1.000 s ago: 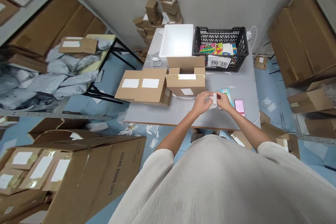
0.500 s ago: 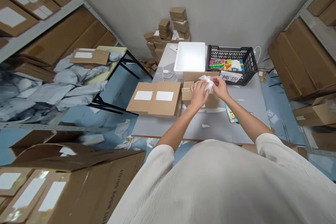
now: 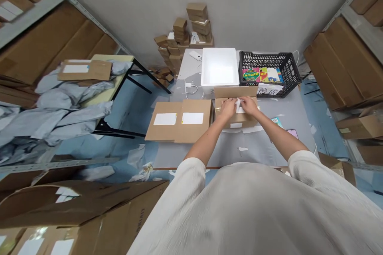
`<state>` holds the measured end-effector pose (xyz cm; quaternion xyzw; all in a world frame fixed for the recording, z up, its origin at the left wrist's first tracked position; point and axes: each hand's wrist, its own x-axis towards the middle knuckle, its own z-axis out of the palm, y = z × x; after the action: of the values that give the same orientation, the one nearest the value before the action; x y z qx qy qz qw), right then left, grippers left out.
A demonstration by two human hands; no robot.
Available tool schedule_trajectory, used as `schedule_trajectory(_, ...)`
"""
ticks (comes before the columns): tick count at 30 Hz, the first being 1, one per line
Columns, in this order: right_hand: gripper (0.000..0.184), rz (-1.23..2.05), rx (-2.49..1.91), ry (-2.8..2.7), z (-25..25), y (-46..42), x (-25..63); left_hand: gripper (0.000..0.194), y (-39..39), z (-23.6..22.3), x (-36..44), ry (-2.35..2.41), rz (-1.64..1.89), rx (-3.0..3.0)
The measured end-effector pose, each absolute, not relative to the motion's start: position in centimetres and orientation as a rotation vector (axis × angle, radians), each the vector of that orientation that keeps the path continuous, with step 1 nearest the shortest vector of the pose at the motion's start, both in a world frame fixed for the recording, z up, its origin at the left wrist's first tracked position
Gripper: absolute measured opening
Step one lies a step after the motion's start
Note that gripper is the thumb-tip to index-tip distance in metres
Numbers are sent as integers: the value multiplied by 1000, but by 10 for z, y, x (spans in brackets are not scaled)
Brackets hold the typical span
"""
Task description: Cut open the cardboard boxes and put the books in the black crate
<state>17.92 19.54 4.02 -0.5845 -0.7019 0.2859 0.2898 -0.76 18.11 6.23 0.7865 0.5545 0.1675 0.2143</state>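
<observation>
Grey tabletop [image 3: 209, 154] near wall [image 3: 245, 8]. I have left hand [image 3: 228, 107], right hand [image 3: 249, 104] pinching white wrap [image 3: 238, 105] at top of box [image 3: 247, 122]; basket [image 3: 295, 75] behind box, rightward. I'd keep pinch light, clear of flap [image 3: 235, 92].

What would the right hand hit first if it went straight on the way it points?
Likely the white, crumpled-looking piece right at the fingertips of the right hand, perhaps already touching it; the left hand comes just beyond. Depth over the cardboard box is unclear from this view.
</observation>
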Motion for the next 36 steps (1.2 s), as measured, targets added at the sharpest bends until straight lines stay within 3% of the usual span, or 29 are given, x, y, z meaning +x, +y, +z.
schedule_trajectory(3,49,598,-1565,-2037,42,187,181,32,194,53,-7,1596,469,2166)
schedule_trajectory(6,45,574,-1588,-2156,43,181,180,26,202,52,-6,1671,521,2169)
schedule_trajectory(12,42,596,-1662,-2097,40,177,184,31,201,64,-2,1638,276,2127)
schedule_trajectory(23,39,493,-1621,-1957,44,161,255,36,163,90,35,1484,602,2237)
schedule_trajectory(30,38,506,-1814,-1806,-2,109,365,41,110,76,106,1176,575,2262)
schedule_trajectory(36,41,718,-2121,-1662,-55,42,439,42,60,24,168,1086,282,2186)
